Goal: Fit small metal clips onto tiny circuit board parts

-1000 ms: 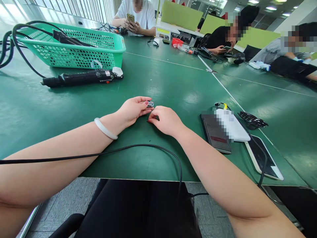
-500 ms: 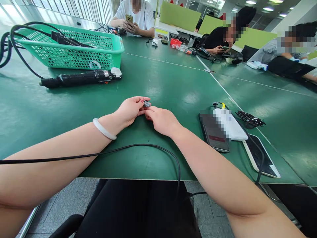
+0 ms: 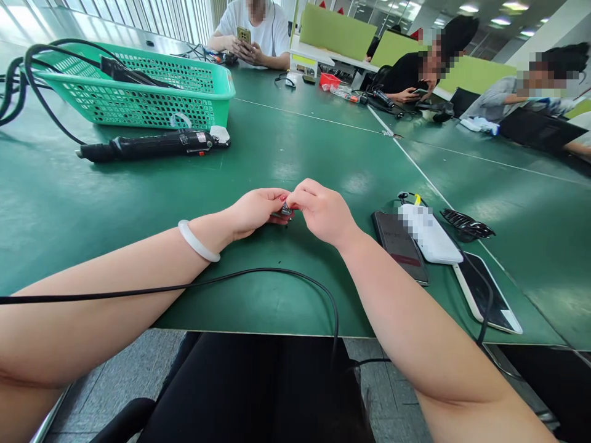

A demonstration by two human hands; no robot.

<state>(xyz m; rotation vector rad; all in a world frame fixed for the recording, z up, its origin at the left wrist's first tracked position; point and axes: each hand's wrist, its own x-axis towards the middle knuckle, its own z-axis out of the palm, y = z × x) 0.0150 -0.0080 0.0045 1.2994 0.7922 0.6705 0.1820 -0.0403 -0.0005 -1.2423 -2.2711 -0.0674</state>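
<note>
A small silver-and-dark part, too small to name, sits between the fingertips of my left hand. That hand is closed on it, thumb on top and fingers beneath, just over the green table. My right hand is closed in a pinch, its thumb and forefinger meeting at the upper right edge of the part. What lies between those right fingertips is hidden. A white bangle circles my left wrist.
Left stand a green basket with cabled black tools and, before it, a black electric screwdriver. At right lie a dark phone-like slab, a white pouch and a white-edged phone. A black cable crosses near me. Several people sit beyond.
Both hands have shifted slightly right with the part. My right hand has risen from below the left fingertips to pinch at the part's upper side. The left fingers have tilted it.
</note>
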